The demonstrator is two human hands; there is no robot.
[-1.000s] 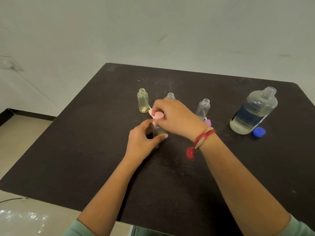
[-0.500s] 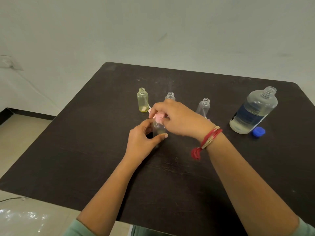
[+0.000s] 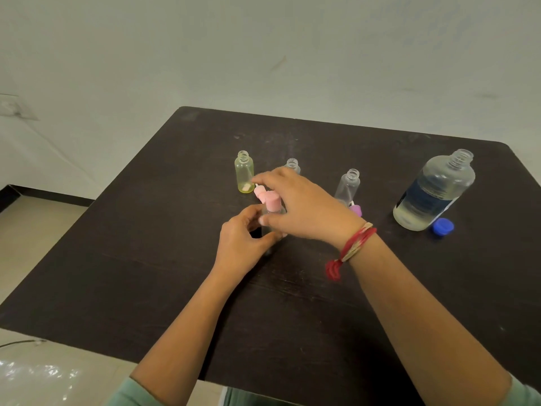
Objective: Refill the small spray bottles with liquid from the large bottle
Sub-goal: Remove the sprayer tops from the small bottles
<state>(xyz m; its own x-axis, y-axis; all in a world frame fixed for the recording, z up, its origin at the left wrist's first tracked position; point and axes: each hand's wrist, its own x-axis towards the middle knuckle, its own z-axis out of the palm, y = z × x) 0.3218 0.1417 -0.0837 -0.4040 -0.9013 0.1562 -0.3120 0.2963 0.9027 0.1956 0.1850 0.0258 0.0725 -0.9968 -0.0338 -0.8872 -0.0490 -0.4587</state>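
My left hand point(image 3: 241, 240) grips a small clear spray bottle point(image 3: 268, 230) standing upright on the dark table point(image 3: 146, 259). A pink spray cap point(image 3: 272, 201) sits on the bottle's neck. My right hand point(image 3: 301, 205) hovers just behind and over that cap with its fingers stretched out; its thumb lies by the bottle's shoulder. The large clear bottle point(image 3: 433, 191), uncapped and partly filled, stands at the right with its blue cap point(image 3: 443, 227) beside it.
Three uncapped small bottles stand behind my hands: a yellow one point(image 3: 244, 177), a clear one point(image 3: 292, 164) half hidden by my right hand, and another clear one point(image 3: 347, 186). A purple cap point(image 3: 356, 210) and a second pink piece point(image 3: 258, 191) lie near them.
My right hand's fingers, curled round the pink cap before, have straightened and spread, so the cap now shows on the bottle. My left hand has kept its grip.
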